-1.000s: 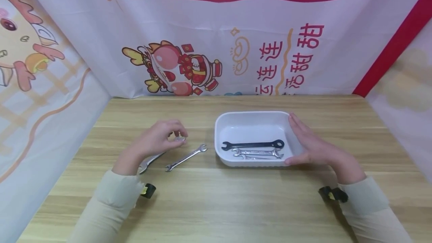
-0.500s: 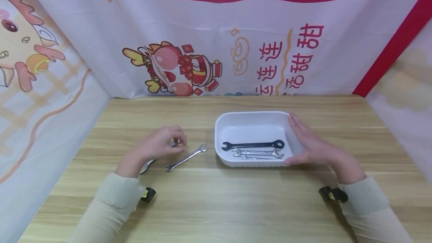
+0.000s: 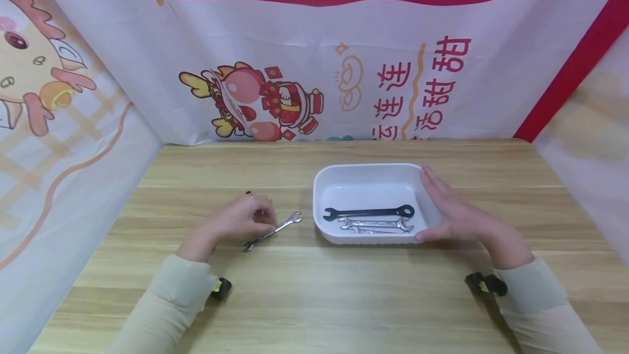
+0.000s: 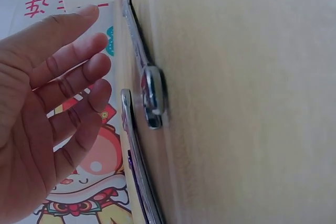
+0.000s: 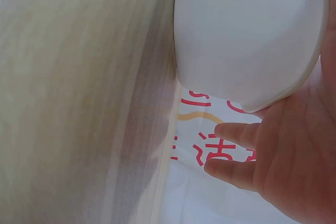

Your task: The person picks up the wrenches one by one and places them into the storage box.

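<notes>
My left hand (image 3: pixel 243 217) hovers over a silver open-end wrench (image 3: pixel 286 223) lying on the table. Its fingers are loosely bent, and in the left wrist view they stand apart from that wrench (image 4: pixel 137 43) with nothing between them. Beside it in that view lie another silver wrench (image 4: pixel 137 153) and a dark edge against it, mostly hidden by the hand from the head view. My right hand (image 3: pixel 457 217) holds the right end of a white box (image 3: pixel 324 234), thumb at the near rim, fingers at the far corner. Inside lie a black wrench (image 3: pixel 368 213) and silver wrenches (image 3: pixel 375 224).
The wood-grain table (image 3: pixel 334 299) runs back to a printed white and red cloth (image 3: pixel 295 26). More printed cloth (image 3: pixel 73 190) hangs along the left side. Small black wrist cameras sit on both sleeves (image 3: pixel 182 283).
The left hand has moved right and lower, from above the left wrench to over the silver open-end wrench. The right hand and the box stay in place.
</notes>
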Demonstrator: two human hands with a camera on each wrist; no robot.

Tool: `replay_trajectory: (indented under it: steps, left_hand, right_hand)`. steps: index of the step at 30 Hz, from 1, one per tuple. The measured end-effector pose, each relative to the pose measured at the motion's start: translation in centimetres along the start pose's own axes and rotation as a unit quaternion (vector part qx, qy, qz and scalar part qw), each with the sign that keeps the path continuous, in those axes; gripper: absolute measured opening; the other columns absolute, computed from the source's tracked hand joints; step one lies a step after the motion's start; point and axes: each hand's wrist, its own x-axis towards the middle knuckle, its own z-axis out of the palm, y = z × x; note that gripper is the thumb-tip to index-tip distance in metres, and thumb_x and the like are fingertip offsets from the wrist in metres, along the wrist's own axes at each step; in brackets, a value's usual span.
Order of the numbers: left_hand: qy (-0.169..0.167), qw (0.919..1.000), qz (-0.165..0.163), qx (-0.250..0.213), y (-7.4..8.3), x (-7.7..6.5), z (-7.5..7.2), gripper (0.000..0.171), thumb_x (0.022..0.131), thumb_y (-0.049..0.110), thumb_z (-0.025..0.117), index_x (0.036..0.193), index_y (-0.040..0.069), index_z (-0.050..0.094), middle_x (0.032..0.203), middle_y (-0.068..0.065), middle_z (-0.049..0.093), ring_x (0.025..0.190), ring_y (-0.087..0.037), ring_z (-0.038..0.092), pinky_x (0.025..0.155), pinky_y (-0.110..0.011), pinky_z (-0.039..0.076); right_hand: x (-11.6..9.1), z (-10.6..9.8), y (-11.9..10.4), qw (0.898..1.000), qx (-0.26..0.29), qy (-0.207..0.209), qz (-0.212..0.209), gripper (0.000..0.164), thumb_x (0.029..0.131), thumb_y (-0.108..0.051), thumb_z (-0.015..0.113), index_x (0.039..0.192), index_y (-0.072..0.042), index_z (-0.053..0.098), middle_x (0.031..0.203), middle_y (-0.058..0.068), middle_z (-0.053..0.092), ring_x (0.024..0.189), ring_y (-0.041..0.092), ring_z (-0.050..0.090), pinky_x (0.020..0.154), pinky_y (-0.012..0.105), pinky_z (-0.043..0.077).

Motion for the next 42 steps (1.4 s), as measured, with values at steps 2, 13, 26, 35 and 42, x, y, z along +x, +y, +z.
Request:
replay_trajectory:
  steps: [2,13,26,35,42]
  left_hand:
    - [-0.005,1.0,-0.001,0.001,-0.06,0.11,0.11,0.007,0.087,0.022,0.076,0.087,0.025,0.07,0.086,0.007,0.063,0.081,-0.013,0.058,0.075,-0.03,0.052]
    - [-0.028,0.9995,0.012,0.002,-0.3,0.52,0.64,0.011,0.082,0.021,0.081,0.086,0.018,0.071,0.079,0.005,0.059,0.075,-0.012,0.054,0.066,-0.026,0.048]
    - [-0.039,0.9992,-0.012,-0.001,-0.44,0.65,0.73,0.015,0.08,0.01,0.079,0.073,0.014,0.066,0.067,0.004,0.061,0.062,-0.009,0.055,0.06,-0.024,0.048]
    - [-0.055,0.9978,-0.035,-0.008,-0.36,0.65,0.68,0.012,0.078,0.007,0.074,0.073,0.014,0.067,0.066,0.002,0.062,0.059,-0.011,0.055,0.054,-0.026,0.049]
    - [-0.07,0.996,-0.056,0.007,-0.05,0.6,0.69,0.012,0.073,0.008,0.075,0.071,0.014,0.065,0.066,0.001,0.061,0.054,-0.011,0.053,0.047,-0.024,0.045]
  right_hand:
    - [-0.02,-0.02,0.01,1.0,0.0,0.0,-0.001,0.137,0.07,-0.053,0.085,0.158,-0.014,-0.013,0.167,0.004,-0.019,0.154,0.04,-0.007,0.117,0.069,0.013]
    - [0.14,0.06,0.1,1.0,0.003,-0.004,0.006,0.139,0.068,-0.054,0.086,0.158,-0.015,-0.013,0.166,0.003,-0.02,0.154,0.039,-0.007,0.117,0.069,0.013]
    - [0.1,0.12,0.14,1.0,-0.005,-0.006,0.008,0.139,0.069,-0.057,0.084,0.158,-0.016,-0.014,0.167,0.004,-0.019,0.154,0.039,-0.006,0.117,0.069,0.014]
    - [0.12,0.0,0.07,1.0,-0.008,-0.005,0.01,0.139,0.069,-0.057,0.084,0.158,-0.015,-0.014,0.167,0.005,-0.019,0.154,0.04,-0.006,0.117,0.069,0.014]
    - [-0.02,-0.07,-0.18,1.0,-0.004,-0.005,0.005,0.138,0.07,-0.056,0.084,0.158,-0.013,-0.013,0.167,0.007,-0.017,0.154,0.041,-0.005,0.117,0.069,0.013]
